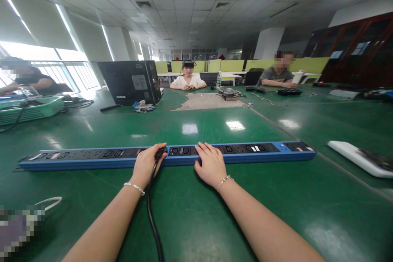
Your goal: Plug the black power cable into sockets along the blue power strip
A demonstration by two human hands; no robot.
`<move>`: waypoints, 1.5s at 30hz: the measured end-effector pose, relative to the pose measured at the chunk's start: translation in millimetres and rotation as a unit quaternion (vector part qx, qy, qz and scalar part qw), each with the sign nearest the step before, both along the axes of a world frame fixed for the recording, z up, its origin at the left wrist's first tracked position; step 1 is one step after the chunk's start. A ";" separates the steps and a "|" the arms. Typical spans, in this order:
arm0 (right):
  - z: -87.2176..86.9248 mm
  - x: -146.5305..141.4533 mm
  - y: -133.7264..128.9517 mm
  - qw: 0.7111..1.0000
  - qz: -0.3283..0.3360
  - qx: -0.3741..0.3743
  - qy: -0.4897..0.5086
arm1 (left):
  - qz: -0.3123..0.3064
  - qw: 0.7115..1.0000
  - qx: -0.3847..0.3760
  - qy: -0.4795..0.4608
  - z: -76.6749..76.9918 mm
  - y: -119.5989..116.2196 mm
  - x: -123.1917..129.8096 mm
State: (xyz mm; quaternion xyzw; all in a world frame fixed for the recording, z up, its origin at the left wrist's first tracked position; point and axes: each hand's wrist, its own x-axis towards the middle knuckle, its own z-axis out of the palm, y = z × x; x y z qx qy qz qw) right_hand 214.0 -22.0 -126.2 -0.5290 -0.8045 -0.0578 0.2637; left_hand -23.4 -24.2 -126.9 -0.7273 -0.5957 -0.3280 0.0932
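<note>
Our landmark is the long blue power strip, lying sockets up across the green table. We have our left hand closed on a black plug at the strip, a little left of its middle, and the black cable runs from it down the near side of the strip. Our right hand grasps nothing: it is laid over the strip just right of its middle, fingers over the socket face and thumb by the near edge

We judge the step in hand to be handling the plug at a socket while steadying the strip. We cannot tell whether the plug is seated, half in or only resting there, since our fingers cover the contact. Any move of the plug calls for keeping it square to the socket face, with force straight along its pins and no sideways twist. It also calls for firm pressure from our right hand so that the strip does not slide or tip, and enough slack in the cable near the strip
</note>
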 end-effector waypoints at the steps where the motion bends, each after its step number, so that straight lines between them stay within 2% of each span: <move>1: 0.0 0.2 0.0 1.000 0.002 0.000 -0.005 | -0.003 1.000 0.001 -0.003 0.2 -0.7 1.8; 5: -0.1 0.5 0.2 1.000 0.004 0.003 -0.015 | 0.004 0.999 0.017 -0.028 -2.9 -0.3 6.2; 11: -0.3 0.1 1.1 1.000 0.001 -0.002 -0.010 | 0.001 0.997 0.048 -0.054 -16.1 6.4 8.7; 13: -0.6 0.3 1.4 1.000 0.002 0.001 -0.010 | 0.005 0.994 0.063 -0.084 -12.9 5.8 10.3; 15: -0.9 0.6 1.5 1.000 0.002 0.004 -0.012 | 0.035 0.985 0.088 -0.143 -3.1 3.6 8.2; 18: -1.3 1.2 1.4 1.000 0.004 0.004 -0.015 | 0.128 0.958 0.129 -0.224 14.8 -0.6 -11.2; 20: -1.6 1.4 1.2 1.000 0.005 0.004 -0.014 | 0.150 0.954 0.107 -0.234 21.0 -3.9 -35.7; 24: -1.8 1.3 1.5 1.000 0.005 0.008 -0.011 | 0.183 0.943 0.076 -0.266 16.5 -13.8 -88.4; 26: -1.7 1.2 1.7 1.000 0.006 0.010 -0.012 | 0.180 0.944 0.057 -0.271 12.8 -18.4 -103.1; 28: -1.5 1.2 1.8 1.000 0.006 0.012 -0.014 | 0.163 0.951 0.032 -0.260 11.1 -20.5 -107.5; 33: -1.8 1.6 2.3 1.000 0.003 0.008 -0.019 | 0.133 0.965 -0.008 -0.225 9.5 -16.3 -102.1; 37: -2.8 1.5 3.0 1.000 0.003 0.010 -0.019 | 0.131 0.966 -0.014 -0.221 5.4 -12.5 -103.2; 45: -2.7 2.0 3.1 1.000 0.003 0.014 -0.015 | 0.083 0.983 -0.033 -0.160 1.9 -9.3 -108.3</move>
